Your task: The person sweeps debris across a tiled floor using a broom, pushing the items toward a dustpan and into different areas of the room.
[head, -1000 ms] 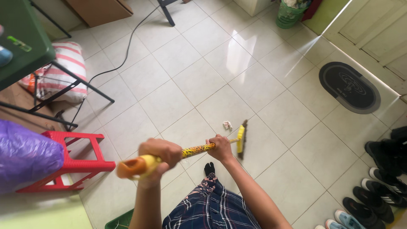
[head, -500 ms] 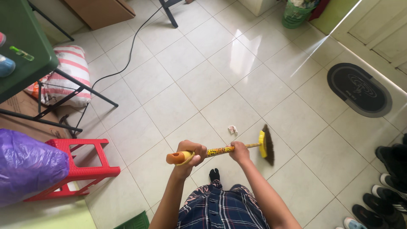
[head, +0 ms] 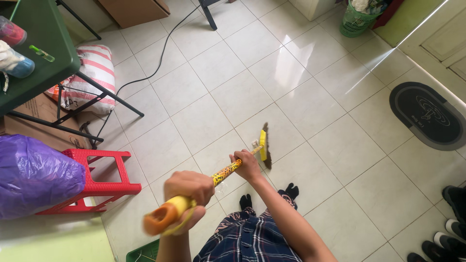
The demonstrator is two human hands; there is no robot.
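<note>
Both my hands grip a broom point(head: 228, 170) with a yellow, spotted handle and an orange end cap. My left hand point(head: 187, 191) closes around the upper end of the handle, near the cap. My right hand point(head: 247, 165) holds the handle lower down, close to the yellow head with dark bristles point(head: 264, 145), which rests on the white tiled floor. A small crumpled scrap of paper point(head: 255, 143) lies just left of the bristles, partly hidden by the head. My feet in dark socks and a plaid garment show below.
A red plastic stool point(head: 92, 182) and a purple bag point(head: 34, 174) stand at left, by a green folding table point(head: 43, 53), a striped sack point(head: 97, 73) and a black cable. A dark oval mat point(head: 427, 116) lies at right, shoes at bottom right, a green basket point(head: 359, 19) at top.
The broom head has swung left and away from me, up against the paper scrap. My left hand has come down and nearer the camera. The view shifted slightly.
</note>
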